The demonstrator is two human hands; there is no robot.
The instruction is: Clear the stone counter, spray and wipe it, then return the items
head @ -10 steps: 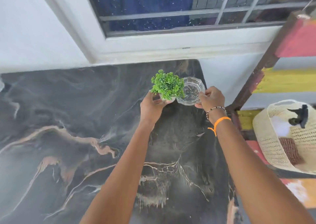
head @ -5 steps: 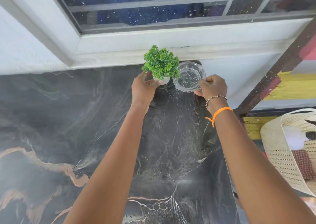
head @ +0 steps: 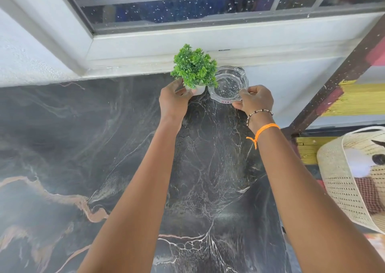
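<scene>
Stretching bare and dark across nearly the whole view, the stone counter [head: 87,148], with a woven basket [head: 341,181] sitting off its right edge, probably parking cleaning gear. Reaching to the far corner under the window sill [head: 208,41], apparently returning items to the back so the worktop stays free. Left hand [head: 174,103] curling round the white pot of the small green plant [head: 194,67], right hand [head: 255,101] pinching the near rim of the glass bowl [head: 228,83], the two just beside each other; whether resting on the stone, unclear.
</scene>
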